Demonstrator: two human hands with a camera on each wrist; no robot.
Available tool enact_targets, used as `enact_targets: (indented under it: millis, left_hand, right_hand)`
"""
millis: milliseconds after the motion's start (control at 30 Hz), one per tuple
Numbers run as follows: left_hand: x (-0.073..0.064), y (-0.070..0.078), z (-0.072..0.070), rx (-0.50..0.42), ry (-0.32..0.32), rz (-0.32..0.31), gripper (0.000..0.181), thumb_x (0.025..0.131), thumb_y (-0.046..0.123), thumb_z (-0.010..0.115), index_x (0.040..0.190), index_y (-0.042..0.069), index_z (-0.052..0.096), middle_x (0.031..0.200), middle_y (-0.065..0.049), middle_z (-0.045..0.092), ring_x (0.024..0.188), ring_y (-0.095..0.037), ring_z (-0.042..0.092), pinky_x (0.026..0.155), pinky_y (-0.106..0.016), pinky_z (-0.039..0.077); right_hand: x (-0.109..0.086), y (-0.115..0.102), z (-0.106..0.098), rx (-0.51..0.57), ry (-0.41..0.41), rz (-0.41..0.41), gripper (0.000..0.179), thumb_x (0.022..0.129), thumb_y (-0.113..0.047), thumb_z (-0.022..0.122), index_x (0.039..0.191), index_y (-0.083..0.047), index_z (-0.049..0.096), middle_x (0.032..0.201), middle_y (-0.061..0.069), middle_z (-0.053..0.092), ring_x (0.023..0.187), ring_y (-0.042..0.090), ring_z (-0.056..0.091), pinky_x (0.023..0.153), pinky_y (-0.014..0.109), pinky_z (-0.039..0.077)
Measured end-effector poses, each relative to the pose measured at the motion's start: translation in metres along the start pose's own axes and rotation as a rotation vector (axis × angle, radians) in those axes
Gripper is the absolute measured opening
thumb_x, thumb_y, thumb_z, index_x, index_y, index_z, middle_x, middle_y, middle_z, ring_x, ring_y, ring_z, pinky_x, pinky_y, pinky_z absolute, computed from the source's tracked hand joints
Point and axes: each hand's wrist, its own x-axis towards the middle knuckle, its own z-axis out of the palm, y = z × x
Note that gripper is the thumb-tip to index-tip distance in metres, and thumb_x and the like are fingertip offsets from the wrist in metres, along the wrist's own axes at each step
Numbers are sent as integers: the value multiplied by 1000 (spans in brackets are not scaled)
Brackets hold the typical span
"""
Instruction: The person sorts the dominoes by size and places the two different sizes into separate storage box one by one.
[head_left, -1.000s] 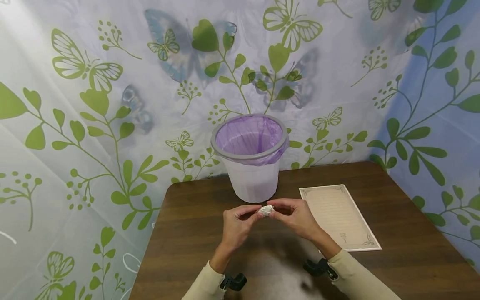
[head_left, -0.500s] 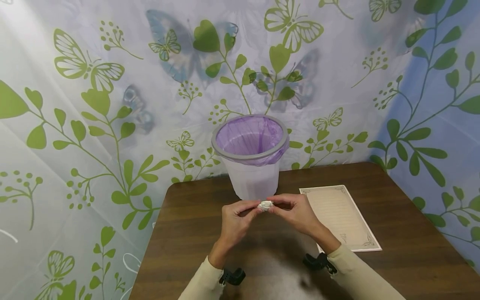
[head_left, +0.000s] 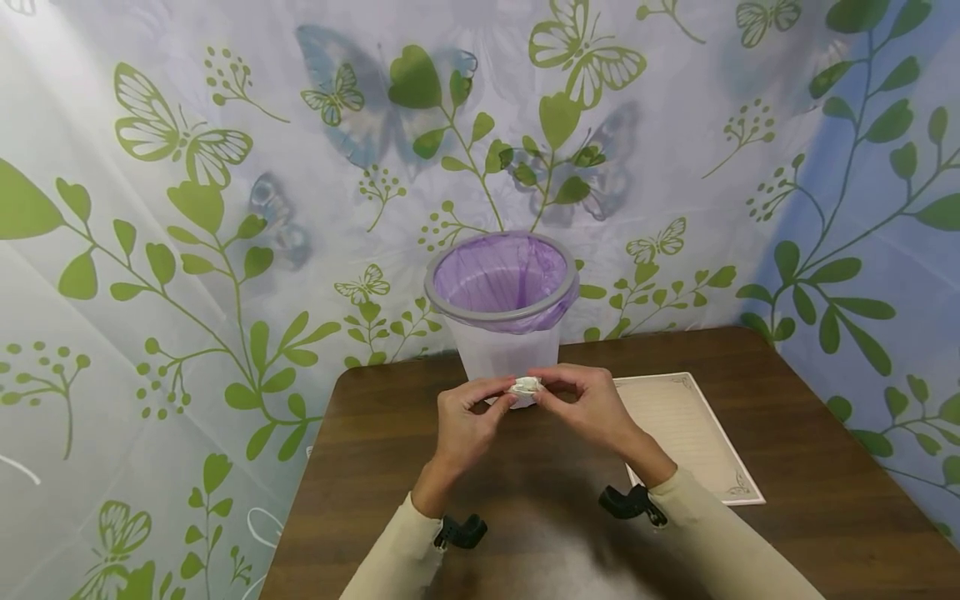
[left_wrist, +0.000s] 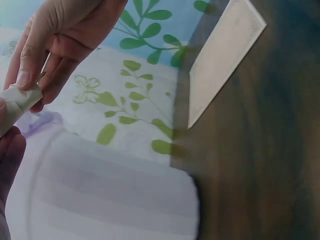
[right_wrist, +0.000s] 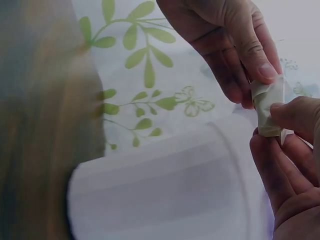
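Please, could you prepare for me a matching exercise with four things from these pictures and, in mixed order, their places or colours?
Things:
1. Small crumpled wad
2. Bin
3. Liner
4. Sheet

Places or colours:
A. Purple, inside a container
B. Pale beige, lying flat
C. Pinched by the left hand and right hand
D. Standing near the far edge of the table

Pairs: 1-C, 2-D, 3-A, 4-B

Left sleeve (head_left: pixel 393 554): is showing plain pale cream, is running long to the bottom edge, left of centre
Right sleeve (head_left: pixel 723 537): is matching it in cream, is reaching the bottom edge, right of centre
Left wristpiece (head_left: pixel 465 532): is showing black, is curving out from the sleeve's end
Right wristpiece (head_left: pixel 626 502): is looking black and hooked, is jutting out likewise
Left hand (head_left: pixel 461 429), right hand (head_left: pixel 588 408): are both going bare
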Motion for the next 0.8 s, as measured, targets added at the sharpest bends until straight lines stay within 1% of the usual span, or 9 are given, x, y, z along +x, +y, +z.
enact_targets:
  millis: [67,133,200,300,333,467,567,667,800]
  left_hand:
    - [10,3,-2,21,5,16,22,82,7,81,105,6,79,104,-7,77,88,-17,75,56,-18,55]
    - [21,6,-5,42,7,46,23,82,7,82,104,5,79,104,-8,77,86,-18,74,55,-20,54]
    - [33,8,-8,60,5,79,23,82,7,82,105,4,78,104,-9,77,87,-19,74,60,-23,57]
    - [50,11,-12,81,-5,119,23,83,8,81,106,3,78,105,-9,77,90,-18,74,78,-29,60]
    - [56,12,-14,85,-10,127,23,84,8,80,106,3,78,106,-8,77,91,-18,74,80,-28,59]
    - [79,14,-19,101,-17,159,23,85,8,79,107,3,77,108,-8,76,92,-18,74,82,-27,59]
    - [95,14,-22,116,-14,181,22,86,8,79,106,2,77,109,-9,76,91,-18,74,81,-27,59]
    - [110,12,-25,131,-10,193,21,85,8,79,106,2,77,108,-10,76,91,-19,74,80,-29,59]
    - [125,9,-28,163,-16,192,22,84,5,80,106,1,77,107,-11,76,91,-20,74,82,-28,59]
  right_hand:
    - [9,-4,-3,-20,15,-39,33,88,-12,78,120,-12,73,112,2,75,94,16,73,80,30,60]
    - [19,-8,-5,-28,27,-70,34,87,-8,78,120,-11,73,111,4,75,95,18,73,81,31,60]
    - [29,-13,-9,-36,42,-94,35,85,-5,79,120,-9,73,111,6,75,95,20,73,80,33,60]
    - [45,-25,-14,-78,60,-137,35,83,1,79,118,-2,73,109,12,75,94,25,74,76,39,61]
    - [50,-31,-16,-96,65,-152,36,83,2,78,118,-1,72,109,14,75,94,27,74,76,41,61]
    - [72,-55,-23,-130,63,-198,36,83,8,76,118,6,70,108,21,74,94,33,73,77,46,60]
    - [86,-66,-28,-127,53,-209,36,84,9,74,119,8,68,109,23,72,96,35,72,81,48,59]
    - [100,-61,-31,-139,56,-204,34,85,7,74,119,8,68,110,24,72,96,36,72,80,50,59]
    - [117,-40,-34,-161,68,-208,35,87,-1,76,121,1,70,112,18,73,96,32,73,79,50,59]
